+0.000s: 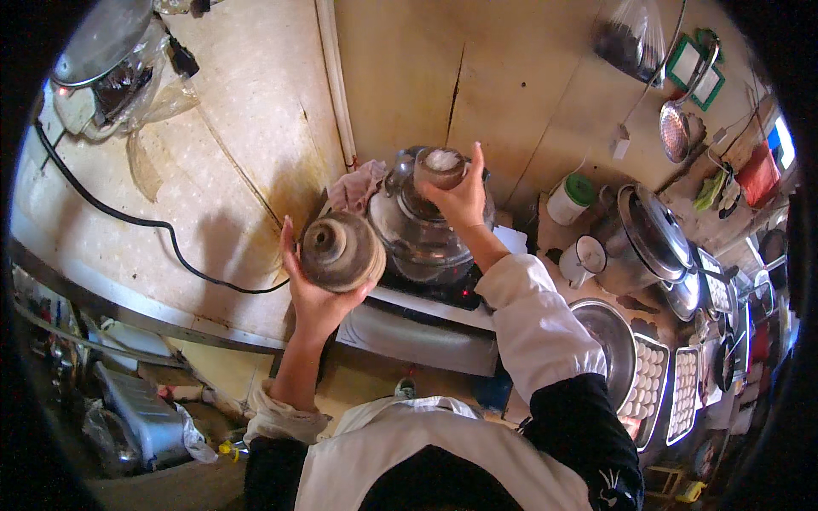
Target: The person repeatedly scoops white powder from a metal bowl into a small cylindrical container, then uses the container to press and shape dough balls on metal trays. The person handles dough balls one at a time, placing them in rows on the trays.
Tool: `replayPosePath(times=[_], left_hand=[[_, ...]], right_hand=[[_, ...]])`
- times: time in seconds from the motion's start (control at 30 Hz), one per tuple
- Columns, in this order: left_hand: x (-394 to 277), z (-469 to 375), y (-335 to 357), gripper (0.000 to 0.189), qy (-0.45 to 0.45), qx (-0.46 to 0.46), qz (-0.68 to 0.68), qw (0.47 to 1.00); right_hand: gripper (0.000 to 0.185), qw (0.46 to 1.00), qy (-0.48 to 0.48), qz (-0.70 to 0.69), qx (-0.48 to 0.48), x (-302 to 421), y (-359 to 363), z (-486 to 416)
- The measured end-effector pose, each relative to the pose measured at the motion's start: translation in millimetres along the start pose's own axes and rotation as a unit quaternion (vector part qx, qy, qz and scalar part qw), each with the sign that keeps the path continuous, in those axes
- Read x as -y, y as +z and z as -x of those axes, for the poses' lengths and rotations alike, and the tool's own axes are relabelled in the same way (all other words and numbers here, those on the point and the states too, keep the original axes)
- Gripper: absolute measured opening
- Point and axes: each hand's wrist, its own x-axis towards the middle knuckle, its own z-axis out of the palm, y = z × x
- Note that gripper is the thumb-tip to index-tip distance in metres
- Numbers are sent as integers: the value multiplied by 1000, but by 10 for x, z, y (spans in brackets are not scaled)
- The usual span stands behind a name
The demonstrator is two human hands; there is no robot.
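My left hand [326, 303] holds a round, stepped wooden piece [343, 250], like a lid, with a raised knob and a dark hole in its middle. The fingers wrap its left side and the thumb lies along its lower edge. In my right hand [465, 198] is a small round cup [427, 171], apparently wooden, with white crumbly or powdery contents [443, 159] at its top. That cup is above a shiny metal pot [409, 233]; whether it touches the pot cannot be seen. The pot stands on a black cooktop [457, 294] with red lights.
A pink cloth [358, 186] lies against the pot. To the right are a white mug [583, 259], a green-lidded jar [571, 198], a large lidded pot [645, 236], a metal basin [604, 348] and a tray of round white pieces [645, 383]. A black cable [169, 233] crosses the left counter.
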Motion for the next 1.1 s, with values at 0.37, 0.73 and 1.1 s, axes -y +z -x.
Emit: replayPosePath(times=[0.37,0.73,1.1], left_hand=[[590,-952,1124,120,-43,28,28,998],[830,-1074,1638,124,-25,84,-40,995],[589,-479,1271,94,57,-1,-171,984]], right_hand=[[110,980,-102,-146,-92,93,-1504,752],[111,987,-10,-95,-129,9,-2224,1656],[111,986,77,4,-147,-160,-2972,2411]])
